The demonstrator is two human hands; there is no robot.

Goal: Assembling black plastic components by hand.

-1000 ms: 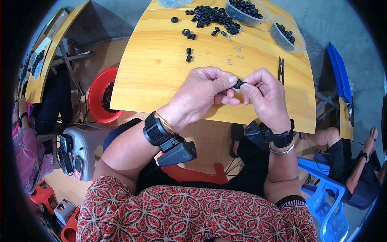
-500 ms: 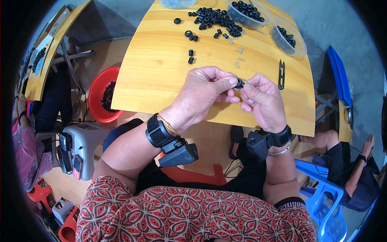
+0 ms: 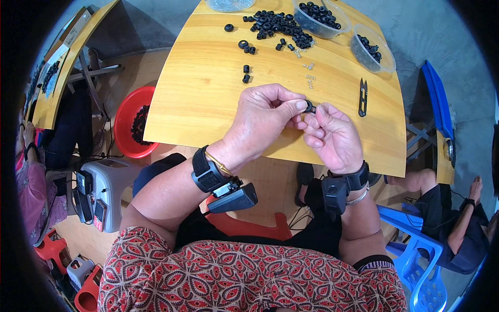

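Note:
Above the near part of the wooden table, my left hand [image 3: 264,118] pinches a small black ring-shaped part [image 3: 309,106] between thumb and fingertips. My right hand [image 3: 337,131] is closed in a pinch at the right side of that part, its fingertips against it; anything else in them is hidden. Beyond my hands lie several small clear pieces [image 3: 311,78] in a short column. To the left of these are two black cylindrical parts [image 3: 246,68]. Black thread snips [image 3: 363,98] lie to the right of my right hand.
A pile of black parts [image 3: 278,23] covers the table's far side, beside two clear plastic bowls [image 3: 387,61] of similar parts. A red basin [image 3: 122,122] stands left of the table [image 3: 182,104]. A blue chair [image 3: 423,260] and another person [image 3: 457,229] are at right.
My right hand has shifted slightly left and turned, its fingers now more spread below the pinch. My left hand stays nearly still with the black part.

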